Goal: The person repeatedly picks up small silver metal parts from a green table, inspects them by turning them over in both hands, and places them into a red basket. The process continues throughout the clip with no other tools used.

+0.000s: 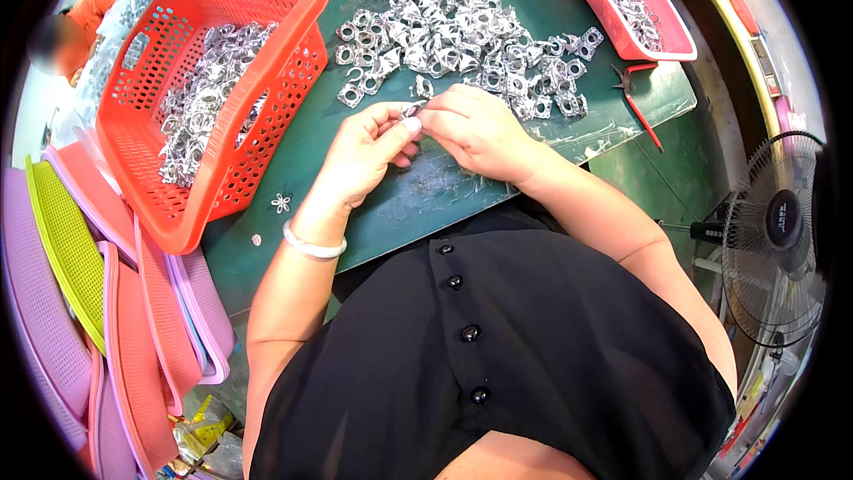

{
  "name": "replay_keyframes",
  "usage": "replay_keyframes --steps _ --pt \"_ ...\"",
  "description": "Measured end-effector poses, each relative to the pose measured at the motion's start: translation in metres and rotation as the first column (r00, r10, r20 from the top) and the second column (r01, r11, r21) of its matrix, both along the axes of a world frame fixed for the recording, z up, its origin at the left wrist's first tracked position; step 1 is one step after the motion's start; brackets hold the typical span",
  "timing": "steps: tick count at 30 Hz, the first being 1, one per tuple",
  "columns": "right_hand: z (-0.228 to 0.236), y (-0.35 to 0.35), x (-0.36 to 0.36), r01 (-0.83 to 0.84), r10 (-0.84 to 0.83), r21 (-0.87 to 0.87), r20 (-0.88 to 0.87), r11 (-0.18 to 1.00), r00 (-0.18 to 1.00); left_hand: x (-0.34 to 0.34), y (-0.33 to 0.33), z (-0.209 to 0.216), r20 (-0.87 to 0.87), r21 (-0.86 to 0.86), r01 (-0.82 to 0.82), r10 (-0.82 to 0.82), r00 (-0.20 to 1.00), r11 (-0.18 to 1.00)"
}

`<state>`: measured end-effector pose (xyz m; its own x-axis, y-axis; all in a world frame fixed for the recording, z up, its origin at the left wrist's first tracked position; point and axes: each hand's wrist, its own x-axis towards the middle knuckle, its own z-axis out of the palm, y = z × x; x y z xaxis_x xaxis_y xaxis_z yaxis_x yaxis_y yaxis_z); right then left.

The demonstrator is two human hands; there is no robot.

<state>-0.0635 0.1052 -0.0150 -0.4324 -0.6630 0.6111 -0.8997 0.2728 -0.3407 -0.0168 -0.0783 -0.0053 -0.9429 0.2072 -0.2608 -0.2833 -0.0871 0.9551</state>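
Observation:
My left hand (366, 147) and my right hand (475, 132) meet over the near part of the green table (382, 222). Both pinch one small silvery metal part (414, 109), mostly covered by my fingers. Just beyond my fingertips lies a loose metal part (422, 87). Behind it spreads a wide heap of similar cast metal parts (444, 31), many with round holes. To the left of my left wrist lies a small flower-shaped piece (281, 203), and a tiny pinkish piece (257, 239) sits nearer me.
A red perforated basket (298, 67) of metal parts stands at the left. At the far right are a pink tray (668, 46) of small parts and red-handled pliers (641, 111). A fan (777, 222) stands right; stacked baskets (133, 347) fill the lower left. Another person's orange sleeve (93, 9) shows far left.

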Motion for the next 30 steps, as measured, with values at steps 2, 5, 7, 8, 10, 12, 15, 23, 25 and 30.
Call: replay_keyframes --steps 2,5,7,8,10,12,15,23,25,30 --pt "0.001 0.003 0.002 0.031 -0.033 -0.024 -0.098 0.999 0.995 0.000 0.005 0.000 -0.075 0.022 -0.033 0.034 0.997 0.999" --pt "-0.001 0.006 0.004 0.039 -0.050 -0.092 -0.119 0.995 0.992 -0.002 0.009 -0.001 -0.197 0.072 -0.044 0.058 0.979 0.996" --pt "-0.003 0.007 0.005 0.024 -0.031 -0.141 -0.049 0.990 0.998 -0.001 0.012 -0.006 -0.323 0.063 -0.056 0.074 0.944 0.996" --pt "-0.003 0.009 0.006 0.013 -0.012 -0.164 0.007 0.986 1.000 -0.001 0.012 -0.010 -0.391 0.034 -0.066 0.075 0.918 0.997" --pt "-0.004 0.012 0.009 0.012 0.028 -0.217 0.179 0.976 0.983 0.000 0.013 -0.015 -0.480 -0.007 -0.084 0.070 0.875 0.996" --pt "-0.004 0.014 0.014 0.040 0.075 -0.271 0.401 0.962 0.913 0.000 0.013 -0.018 -0.525 -0.033 -0.095 0.064 0.849 0.995" --pt "0.001 0.018 0.016 -0.010 0.168 -0.322 0.467 0.947 0.868 0.002 0.010 -0.021 -0.587 -0.089 -0.102 0.031 0.809 0.991" --pt "-0.008 0.010 0.018 0.139 0.567 -0.636 0.751 0.759 0.339 0.002 0.008 -0.019 -0.668 -0.137 -0.121 -0.001 0.744 0.983" --pt "-0.005 0.009 0.018 0.147 0.556 -0.621 0.766 0.770 0.323 0.002 0.007 -0.020 -0.676 -0.168 -0.128 -0.020 0.737 0.978" --pt "-0.004 0.008 0.018 0.155 0.511 -0.567 0.809 0.809 0.290 0.002 0.010 -0.021 -0.711 -0.158 -0.181 0.016 0.703 0.971"
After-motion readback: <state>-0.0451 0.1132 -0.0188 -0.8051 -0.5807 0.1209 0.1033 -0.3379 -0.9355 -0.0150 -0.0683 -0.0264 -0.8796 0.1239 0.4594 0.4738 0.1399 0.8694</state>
